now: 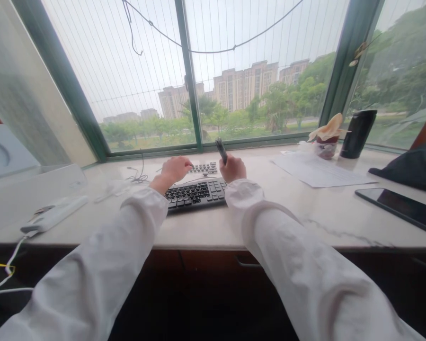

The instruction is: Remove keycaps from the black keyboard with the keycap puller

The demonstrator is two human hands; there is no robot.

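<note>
In my right hand (234,169), the grip encloses a dark brush-like tool (220,149) near the black keyboard (193,193) — the left hand's (175,169) grip I cannot tell.

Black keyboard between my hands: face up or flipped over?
Face up: the black keyboard lies on the white tabletop with its keyed side showing to the camera.
</note>
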